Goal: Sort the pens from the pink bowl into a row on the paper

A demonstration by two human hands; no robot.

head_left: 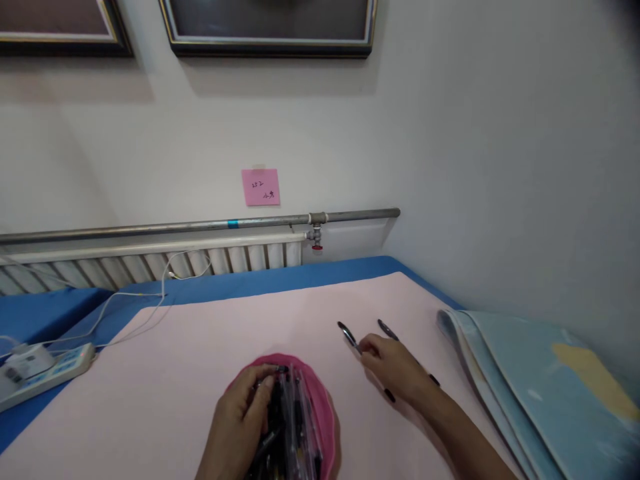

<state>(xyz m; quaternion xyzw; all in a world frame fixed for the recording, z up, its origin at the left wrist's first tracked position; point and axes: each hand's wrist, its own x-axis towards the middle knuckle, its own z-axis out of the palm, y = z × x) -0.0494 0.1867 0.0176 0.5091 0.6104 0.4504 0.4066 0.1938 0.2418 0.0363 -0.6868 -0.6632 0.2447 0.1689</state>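
The step in hand appears to be the sorting of pens between bowl and table. The left hand is at the round, scalloped pink bowl, its thumb and forefinger pinching a slim black-ended pen above the clear plastic pens with black caps inside. The right hand lies over a dark pen with a glossy clip on the pale pink table cover; its fingers are curled at the barrel, but whether they grip it cannot be told. A second dark, slender pen passes beneath the same hand. The next move calls for a controlled fingertip grip that leaves this neighbouring pen undisturbed. The folded light-blue mat with a yellow patch limits room at right; the white power strip sits well apart at left.
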